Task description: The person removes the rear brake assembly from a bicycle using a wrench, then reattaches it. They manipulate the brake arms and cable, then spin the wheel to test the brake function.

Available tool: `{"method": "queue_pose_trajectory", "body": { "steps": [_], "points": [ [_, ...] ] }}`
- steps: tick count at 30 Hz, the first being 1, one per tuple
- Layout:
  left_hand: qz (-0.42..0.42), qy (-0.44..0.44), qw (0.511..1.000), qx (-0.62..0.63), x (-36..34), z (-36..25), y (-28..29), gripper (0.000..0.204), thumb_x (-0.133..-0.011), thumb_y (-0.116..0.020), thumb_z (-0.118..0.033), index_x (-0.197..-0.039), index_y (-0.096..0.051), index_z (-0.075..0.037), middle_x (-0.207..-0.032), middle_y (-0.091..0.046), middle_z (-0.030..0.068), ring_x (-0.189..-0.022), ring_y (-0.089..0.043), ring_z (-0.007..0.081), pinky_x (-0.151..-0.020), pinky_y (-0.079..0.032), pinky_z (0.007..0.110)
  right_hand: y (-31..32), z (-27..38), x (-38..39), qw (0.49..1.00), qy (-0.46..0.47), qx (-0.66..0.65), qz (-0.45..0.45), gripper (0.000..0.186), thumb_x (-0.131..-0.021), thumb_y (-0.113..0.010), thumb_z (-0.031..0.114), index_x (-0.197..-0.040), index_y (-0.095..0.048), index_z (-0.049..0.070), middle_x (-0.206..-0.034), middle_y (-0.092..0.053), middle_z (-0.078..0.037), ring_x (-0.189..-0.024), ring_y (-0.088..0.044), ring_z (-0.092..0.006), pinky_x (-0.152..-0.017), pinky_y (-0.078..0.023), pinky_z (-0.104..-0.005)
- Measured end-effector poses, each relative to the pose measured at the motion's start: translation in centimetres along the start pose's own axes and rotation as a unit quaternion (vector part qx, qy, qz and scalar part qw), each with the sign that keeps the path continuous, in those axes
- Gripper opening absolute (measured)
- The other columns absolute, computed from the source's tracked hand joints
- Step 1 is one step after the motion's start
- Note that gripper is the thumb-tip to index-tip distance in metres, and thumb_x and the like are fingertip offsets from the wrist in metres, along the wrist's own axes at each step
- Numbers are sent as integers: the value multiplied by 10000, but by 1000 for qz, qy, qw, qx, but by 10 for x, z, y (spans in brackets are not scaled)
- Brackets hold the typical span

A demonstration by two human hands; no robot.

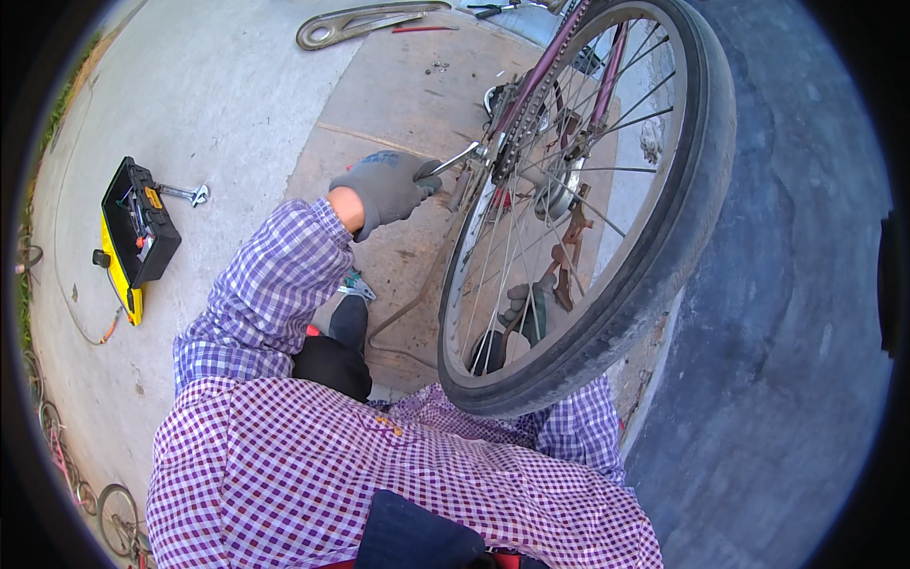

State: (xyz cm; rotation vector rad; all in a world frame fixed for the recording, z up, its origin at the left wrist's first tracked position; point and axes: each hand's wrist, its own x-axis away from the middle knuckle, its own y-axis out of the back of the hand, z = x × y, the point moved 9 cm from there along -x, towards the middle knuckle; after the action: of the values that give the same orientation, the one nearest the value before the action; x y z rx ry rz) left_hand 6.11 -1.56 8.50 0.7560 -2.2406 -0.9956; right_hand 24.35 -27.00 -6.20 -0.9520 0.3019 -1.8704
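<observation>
Just left of the wheel's hub, the left hand (pixel 387 192) in a gray glove has its fingers wrapped snugly round a silver wrench (pixel 459 157), with the far end right up by the axle area. The right hand (pixel 532 311), also gloved, is over on the other side of the wheel, so you only see it through the spokes: fingers look bent, close to a rusty metal part (pixel 569 254), but I can't tell if they're actually gripping it.

Bike wheel (pixel 703 204) takes up the right half of the work spot, tilted, dusty black tire and all, with the chain (pixel 559 57) and purple frame (pixel 540 74) running off toward the far side. Under it there's a brownish board (pixel 379 114) on the concrete. Further out, an open black toolbox (pixel 163 250) sits on the left, yellow lid (pixel 118 275) beside it, adjustable wrench (pixel 180 192) poking out to the right. Long metal chain guard (pixel 327 30) and a thin red stick (pixel 425 28) lie at the far end.
</observation>
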Motion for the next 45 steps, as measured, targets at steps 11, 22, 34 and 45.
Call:
{"method": "queue_pose_trajectory", "body": {
  "steps": [11,22,34,45],
  "points": [
    [-47,-36,993,-101,11,-14,5,332,-1019,-567,-345,-1251,-714,-159,-953,-723,177,-868,-697,356,-773,-526,467,7,5,5,998,12,50,-25,494,-1040,-600,414,-1177,-640,-59,-972,-712,-177,-742,-725,-268,-663,-643,-388],
    [-56,-19,991,-116,12,-4,16,377,-1013,-587,-388,-1306,-695,-176,-945,-733,174,-852,-696,366,-767,-519,476,1,4,0,996,6,84,-35,503,-1043,-588,429,-1176,-641,-53,-969,-710,-171,-753,-723,-268,-682,-638,-392],
    [-16,3,999,-36,6,7,18,368,-992,-656,-310,-1321,-705,-153,-751,-683,75,-642,-629,149,-644,-498,356,-4,6,4,994,16,97,-38,513,-1045,-575,446,-1174,-643,-47,-966,-709,-165,-765,-721,-268,-702,-633,-396],
    [-43,-24,997,-54,-16,20,4,334,-1016,-594,-315,-1318,-703,-223,-992,-753,134,-902,-711,301,-796,-536,431,-3,-1,3,993,24,109,-34,523,-1048,-563,461,-1173,-645,-41,-964,-707,-159,-776,-720,-268,-721,-629,-400]
  ]
}}
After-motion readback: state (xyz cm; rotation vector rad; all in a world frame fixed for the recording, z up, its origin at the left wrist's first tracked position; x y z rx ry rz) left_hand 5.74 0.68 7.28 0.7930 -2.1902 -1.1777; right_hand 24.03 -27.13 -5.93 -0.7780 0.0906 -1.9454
